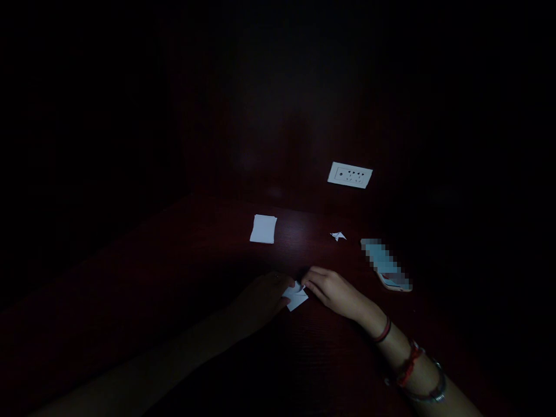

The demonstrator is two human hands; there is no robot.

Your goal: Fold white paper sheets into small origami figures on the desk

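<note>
Between my hands is a small white piece of folded paper (pixel 296 298), lying at or just above the dark reddish table (pixel 208 243). My left hand (pixel 267 295), mostly in shadow, pinches its left side between thumb and fingers. At the paper's upper right corner, the fingertips of my right hand (pixel 328 286) are closed on a raised flap. Bracelets circle my right wrist and forearm. Farther back sits a stack of white square paper (pixel 263 229). To its right lies a small folded paper figure (pixel 337 236), with pointed ends.
A phone (pixel 393 284) with a blurred-out screen lies to the right of my right hand. Behind the table rises a dark wall panel with a white power socket (pixel 350 175). The surroundings are very dark, and the table's side edges are hard to make out.
</note>
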